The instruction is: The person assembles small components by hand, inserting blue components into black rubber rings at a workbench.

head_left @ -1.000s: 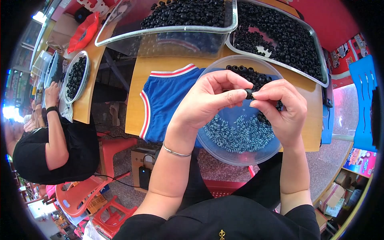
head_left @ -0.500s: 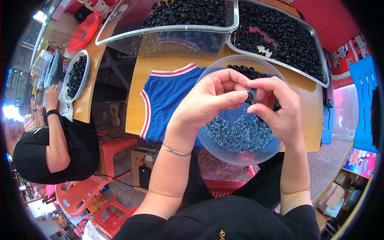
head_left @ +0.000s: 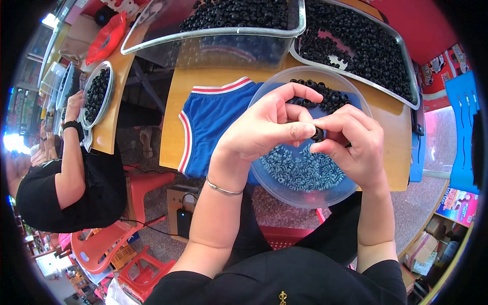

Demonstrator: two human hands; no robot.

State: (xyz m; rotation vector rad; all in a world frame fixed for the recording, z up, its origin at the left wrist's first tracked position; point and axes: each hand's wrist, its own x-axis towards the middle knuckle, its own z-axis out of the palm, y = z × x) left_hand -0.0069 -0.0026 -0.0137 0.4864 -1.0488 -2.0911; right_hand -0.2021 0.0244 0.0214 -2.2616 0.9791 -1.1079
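Observation:
A small round black plastic piece (head_left: 317, 135) sits between my two hands over a clear round bowl (head_left: 300, 203). My right hand (head_left: 354, 145) pinches it between thumb and bent fingers. From the other side my left hand (head_left: 267, 124) closes its thumb and middle finger on it, with the index finger lifted away. The fingertips hide part of the piece. Below, many small metal springs (head_left: 305, 170) lie in the near half of the bowl, and loose black plastic pieces (head_left: 333, 100) are heaped in its far half.
Two clear bins, one at the back (head_left: 254, 31) and one at the back right (head_left: 406, 104), hold many black pieces. Blue cloth with striped trim (head_left: 213, 122) lies on the wooden table (head_left: 175, 101). Left, another person (head_left: 71, 178) works by a bowl of black pieces (head_left: 97, 96).
My left index finger has lifted off and my right fingers have curled in more around the black piece. The other person's hand has moved up toward their bowl.

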